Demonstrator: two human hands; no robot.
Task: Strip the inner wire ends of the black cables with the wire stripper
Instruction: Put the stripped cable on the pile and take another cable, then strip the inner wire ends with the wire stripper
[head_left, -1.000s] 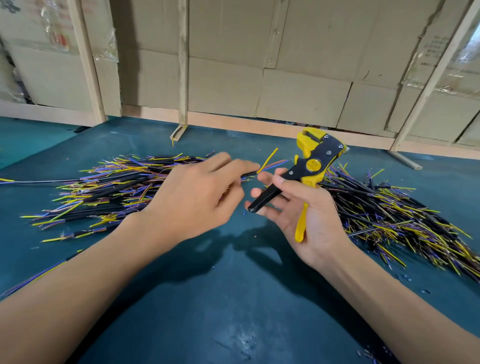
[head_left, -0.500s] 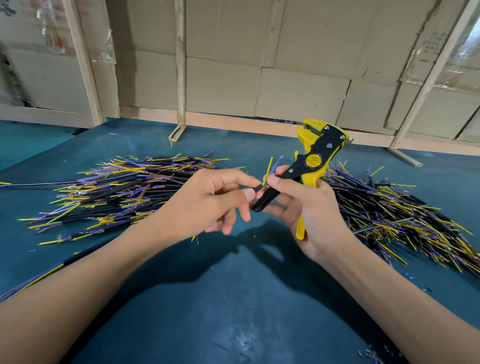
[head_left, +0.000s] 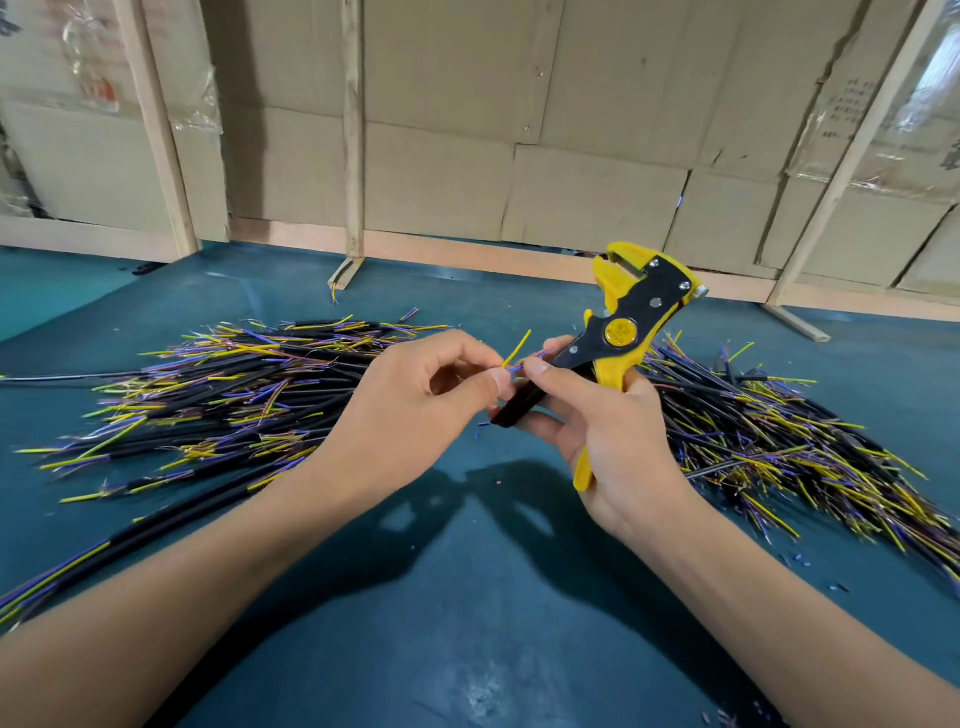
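As my two hands came together over the mat, my left hand (head_left: 410, 400) had closed thumb and forefinger on the cable end I was working, pinching it just where the inner wires fan out, so that the yellow wire (head_left: 517, 347) stood up free and the blue wire (head_left: 524, 365) ran across to my right thumb. A second before, that left hand had been further off, with the yellow end only poking past my knuckles; now my right thumb tip pressed on the blue strand right beside my left fingers. My right hand (head_left: 608, 431) was wrapped around the wire stripper (head_left: 631, 325), fingers curled about its yellow and black handles, its head pointing up and away from me and, as far as I could see, nothing yet in its mouth. I took this to mean I was separating the strands before feeding one in, so the strip on this cable was not yet done. Beyond my left hand lay the left pile of black cables (head_left: 223, 395), and beyond my right the right pile (head_left: 769, 431), both bristling with yellow and blue ends on the green mat (head_left: 467, 597). Behind them stood the cardboard wall (head_left: 571, 156). I could not tell from here which pile was finished.
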